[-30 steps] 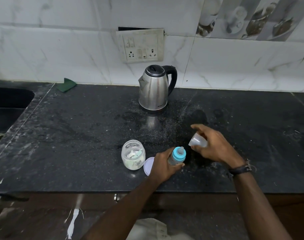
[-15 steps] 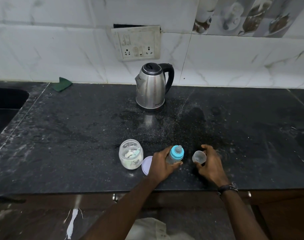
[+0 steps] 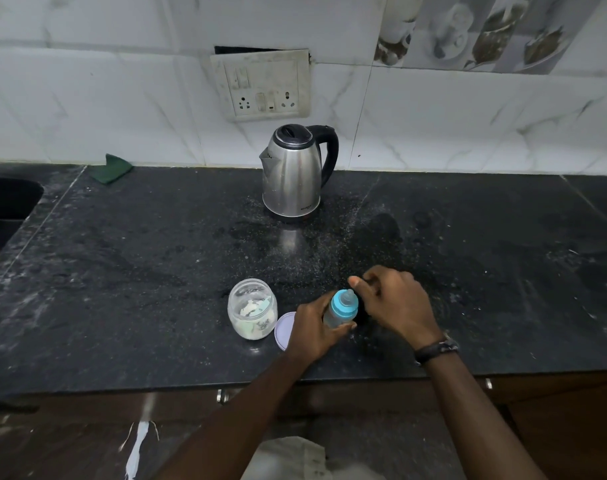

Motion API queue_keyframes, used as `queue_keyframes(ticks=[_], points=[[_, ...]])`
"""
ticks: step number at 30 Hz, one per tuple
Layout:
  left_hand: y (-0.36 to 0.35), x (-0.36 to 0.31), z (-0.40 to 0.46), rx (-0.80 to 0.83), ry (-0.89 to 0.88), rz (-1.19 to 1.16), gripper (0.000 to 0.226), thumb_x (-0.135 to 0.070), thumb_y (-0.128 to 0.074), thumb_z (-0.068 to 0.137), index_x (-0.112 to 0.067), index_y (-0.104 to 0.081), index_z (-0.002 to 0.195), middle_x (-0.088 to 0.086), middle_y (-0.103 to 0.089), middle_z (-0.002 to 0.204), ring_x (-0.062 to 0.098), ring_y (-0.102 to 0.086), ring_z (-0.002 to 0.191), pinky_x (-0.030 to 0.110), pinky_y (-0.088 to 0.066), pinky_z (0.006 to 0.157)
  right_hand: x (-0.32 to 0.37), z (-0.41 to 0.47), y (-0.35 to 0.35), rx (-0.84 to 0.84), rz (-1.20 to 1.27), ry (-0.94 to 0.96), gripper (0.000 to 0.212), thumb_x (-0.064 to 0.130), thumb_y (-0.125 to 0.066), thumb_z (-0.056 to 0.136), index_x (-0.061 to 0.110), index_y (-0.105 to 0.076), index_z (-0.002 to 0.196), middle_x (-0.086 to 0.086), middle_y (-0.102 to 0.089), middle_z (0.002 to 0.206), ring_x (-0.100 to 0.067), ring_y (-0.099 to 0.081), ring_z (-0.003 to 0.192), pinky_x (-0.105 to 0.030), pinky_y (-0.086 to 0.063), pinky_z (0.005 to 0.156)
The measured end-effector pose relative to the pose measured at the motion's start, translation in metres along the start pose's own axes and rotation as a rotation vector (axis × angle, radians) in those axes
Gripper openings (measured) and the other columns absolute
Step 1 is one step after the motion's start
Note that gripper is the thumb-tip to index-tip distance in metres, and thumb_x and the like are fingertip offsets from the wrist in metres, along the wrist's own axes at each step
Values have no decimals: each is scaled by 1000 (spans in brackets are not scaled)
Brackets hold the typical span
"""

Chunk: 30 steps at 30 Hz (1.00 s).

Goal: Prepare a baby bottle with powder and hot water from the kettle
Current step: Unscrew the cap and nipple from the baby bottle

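Note:
A small baby bottle (image 3: 343, 306) with a blue collar and clear teat stands upright near the front of the black countertop (image 3: 139, 258). My left hand (image 3: 312, 327) grips its body from the left. My right hand (image 3: 399, 306) is curled close against the right side of the collar, thumb stretched out above the teat. I cannot tell whether it touches the collar. The clear bottle cap is hidden. A glass jar of white powder (image 3: 251, 308) stands open left of the bottle, with its pale lid (image 3: 284, 330) lying flat between them. The steel kettle (image 3: 291, 174) stands at the back by the wall.
A sink (image 3: 4, 202) lies at the far left. A green cloth (image 3: 110, 168) rests against the tiled wall. A socket panel (image 3: 264, 86) is above the kettle. White specks are scattered on the counter around the kettle. The counter's front edge runs just below my wrists.
My right hand carried the clear cap down to the counter right of the bottle, then moved left up against the bottle's collar. My left hand kept its hold on the bottle.

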State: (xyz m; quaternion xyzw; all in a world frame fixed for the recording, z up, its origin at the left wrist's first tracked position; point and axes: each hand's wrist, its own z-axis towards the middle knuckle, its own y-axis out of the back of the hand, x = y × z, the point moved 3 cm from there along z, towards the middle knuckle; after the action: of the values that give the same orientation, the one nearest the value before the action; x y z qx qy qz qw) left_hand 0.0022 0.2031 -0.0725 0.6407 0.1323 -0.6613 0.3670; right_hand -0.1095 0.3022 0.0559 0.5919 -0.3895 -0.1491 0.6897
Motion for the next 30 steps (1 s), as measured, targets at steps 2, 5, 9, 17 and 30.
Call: queue_keyframes(ticks=[2,5,9,17,30], points=[[1,-2,0,3,24,-23,43,-32,-87,72,-23,-70,110,-10,-76,102,4,-72,93,32,-58,80,19,0,-5,32,-121,16,58,69,-42,90,16,-65,91,-9,-69,93,-32,-66,90,-37,-49,72],[1,-5,-1,7,66,-67,32,-34,-85,70,-34,-69,98,-12,-76,89,3,-72,83,34,-59,73,37,-1,-16,66,-216,-5,60,66,-45,92,9,-64,98,-14,-67,106,-36,-64,100,-39,-49,79],[1,-6,0,11,83,-86,25,-29,-82,64,-43,-63,73,-17,-67,68,-4,-58,65,21,-45,61,43,-1,-25,49,-259,-24,41,48,-55,91,10,-63,104,-13,-67,112,-32,-65,102,-36,-50,78],[4,-1,3,-12,58,-65,30,-28,-88,66,-26,-71,91,-9,-75,84,5,-71,78,38,-58,69,35,4,-21,133,-302,176,44,52,-52,91,10,-62,99,-11,-66,108,-29,-62,98,-36,-45,79],[11,-6,8,80,54,48,39,-46,-80,73,-25,-72,105,-7,-77,95,5,-72,93,41,-58,78,17,10,-23,85,-248,393,42,60,-59,79,18,-50,80,-7,-69,84,-27,-63,74,-29,-29,61]])
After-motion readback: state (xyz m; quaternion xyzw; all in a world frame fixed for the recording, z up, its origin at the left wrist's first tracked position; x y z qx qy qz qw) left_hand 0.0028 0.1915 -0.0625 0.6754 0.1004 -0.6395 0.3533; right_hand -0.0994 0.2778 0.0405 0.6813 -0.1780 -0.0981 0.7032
